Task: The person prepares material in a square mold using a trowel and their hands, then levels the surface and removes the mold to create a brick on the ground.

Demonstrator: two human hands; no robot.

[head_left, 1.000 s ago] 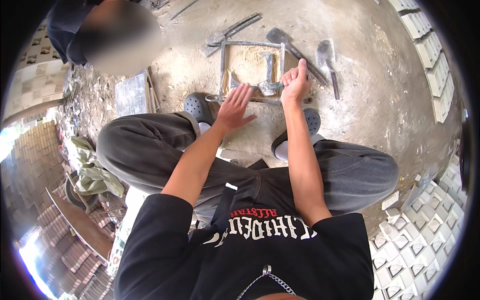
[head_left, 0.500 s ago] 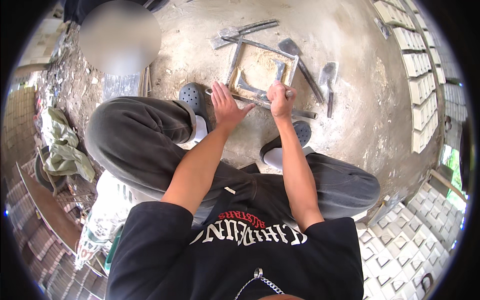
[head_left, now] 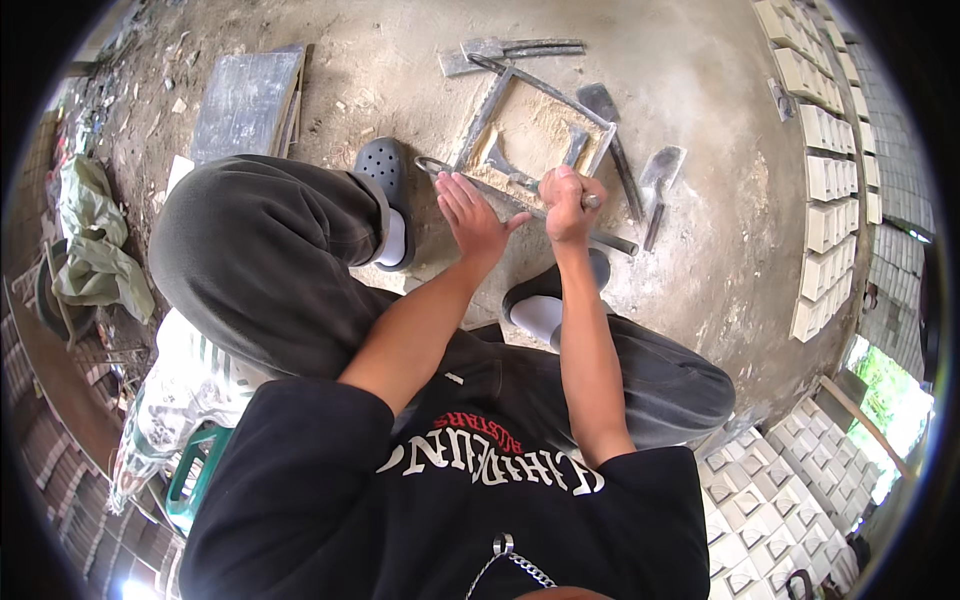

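Observation:
A square dark metal frame (head_left: 483, 118) lies on the ground before me, with pale sandy powder (head_left: 530, 125) inside. My right hand (head_left: 568, 205) is closed around the short handle (head_left: 591, 201) of a dark metal tool. The tool's flared, blade-like ends (head_left: 577, 146) rest in the powder; my fist hides where they join. My left hand (head_left: 476, 222) lies flat at the frame's near side, fingers straight and thumb spread, holding nothing. Along that side runs a metal bar (head_left: 613, 242) with a loop at its left end, partly behind my hands.
Beyond the frame lies a flat-bladed tool (head_left: 490, 50). Two trowel-like tools, one dark (head_left: 620, 160) and one paler (head_left: 660, 170), lie to its right. A grey board (head_left: 245, 105) is at the far left. Pale blocks (head_left: 826, 180) line the right; my shoes (head_left: 381, 172) flank the work.
The view has shifted, and a person at the far left has gone from it, baring the grey board. My hands keep nearly the same places at the frame.

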